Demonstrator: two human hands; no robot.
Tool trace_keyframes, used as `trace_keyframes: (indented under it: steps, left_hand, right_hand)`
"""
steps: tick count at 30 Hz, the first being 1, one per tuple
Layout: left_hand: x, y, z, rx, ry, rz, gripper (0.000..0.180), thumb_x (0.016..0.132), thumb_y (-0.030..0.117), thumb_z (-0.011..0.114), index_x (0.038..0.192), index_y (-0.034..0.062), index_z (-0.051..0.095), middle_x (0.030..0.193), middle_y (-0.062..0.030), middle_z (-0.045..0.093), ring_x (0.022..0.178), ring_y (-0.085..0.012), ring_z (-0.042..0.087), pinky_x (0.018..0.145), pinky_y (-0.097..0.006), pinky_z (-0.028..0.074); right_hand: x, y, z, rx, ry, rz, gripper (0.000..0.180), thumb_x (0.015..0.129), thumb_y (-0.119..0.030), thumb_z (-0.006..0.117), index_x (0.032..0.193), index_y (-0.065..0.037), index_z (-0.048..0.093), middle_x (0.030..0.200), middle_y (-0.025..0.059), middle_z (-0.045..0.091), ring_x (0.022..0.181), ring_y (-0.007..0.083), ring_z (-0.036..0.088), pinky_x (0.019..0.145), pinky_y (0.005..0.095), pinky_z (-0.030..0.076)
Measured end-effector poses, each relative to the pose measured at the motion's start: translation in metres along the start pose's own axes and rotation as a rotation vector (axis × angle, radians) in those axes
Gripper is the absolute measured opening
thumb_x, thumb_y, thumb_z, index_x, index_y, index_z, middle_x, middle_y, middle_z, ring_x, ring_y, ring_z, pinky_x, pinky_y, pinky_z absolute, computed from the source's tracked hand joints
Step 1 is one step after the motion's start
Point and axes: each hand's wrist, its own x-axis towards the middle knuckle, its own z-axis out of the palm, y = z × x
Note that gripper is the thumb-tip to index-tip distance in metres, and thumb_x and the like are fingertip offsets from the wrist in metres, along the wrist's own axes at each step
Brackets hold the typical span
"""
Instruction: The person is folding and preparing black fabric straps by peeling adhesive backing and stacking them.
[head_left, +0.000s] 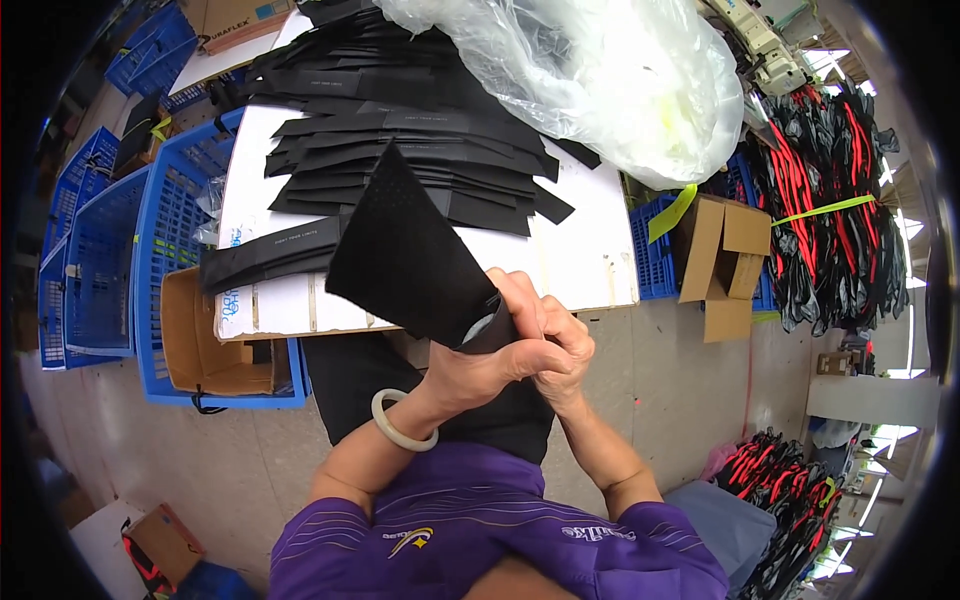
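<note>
A black fabric strip (400, 245) is held up over the table's front edge, its wide end pointing away from me and its near end curled round. My left hand (475, 375), with a pale bangle on the wrist, is closed on the curled end from below, thumb stretched to the right. On the right side of the same curl, my right hand (555, 335) has its fingers bent around the fabric. Something greyish shows inside the curl, too small to name. Behind the strip, several similar black strips (400, 180) lie in overlapping layers on the white table (590, 235).
A large clear plastic bag (620, 90) covers the table's far right. Blue crates (180, 200) stand at the left, one holding a cardboard box (195, 340). Another open cardboard box (720, 250) and hanging black-and-red bundles (830, 210) are at the right.
</note>
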Motion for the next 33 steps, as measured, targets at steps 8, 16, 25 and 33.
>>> trace_keyframes:
  steps: [8,16,25,33]
  left_hand:
    - [0.001,-0.007,0.000,-0.134,0.009,-0.043,0.026,0.096,0.021,0.058,0.083,0.0010,0.048,0.069,-0.0077,0.053,0.051,-0.0106,0.049,0.053,-0.024,0.043]
    - [-0.003,-0.027,-0.037,0.456,0.183,-0.003,0.056,0.098,0.051,0.040,0.108,-0.0010,0.060,0.083,-0.0098,0.059,0.079,-0.0172,0.061,0.079,-0.031,0.050]
    - [-0.037,-0.021,-0.024,1.338,-0.302,0.046,0.030,0.075,0.009,0.075,0.101,-0.0019,0.064,0.103,-0.0154,0.061,0.101,-0.0319,0.059,0.084,-0.040,0.049]
    - [-0.025,-0.047,-0.060,1.724,-0.650,-0.078,0.069,0.073,0.010,0.073,0.135,0.0037,0.046,0.144,-0.0163,0.040,0.138,-0.0353,0.032,0.112,-0.048,0.027]
  right_hand:
    - [-0.008,-0.002,-0.005,0.045,0.012,0.061,0.014,0.076,-0.002,0.073,0.086,0.001,0.064,0.081,0.0060,0.063,0.063,0.0078,0.050,0.051,0.0215,0.035]
    - [0.024,-0.020,-0.033,0.016,-0.372,0.421,0.014,0.077,-0.005,0.071,0.088,0.002,0.066,0.080,0.0062,0.063,0.074,0.0151,0.059,0.067,0.0278,0.046]
    - [0.024,0.044,-0.071,-0.920,-0.290,-0.408,0.024,0.071,-0.009,0.075,0.093,-0.006,0.070,0.091,0.0045,0.065,0.082,0.0210,0.062,0.069,0.0327,0.046]
    - [-0.018,0.049,-0.110,-1.019,-0.319,-0.197,0.043,0.073,-0.028,0.076,0.114,-0.017,0.067,0.125,-0.0008,0.060,0.117,0.0203,0.052,0.101,0.0411,0.035]
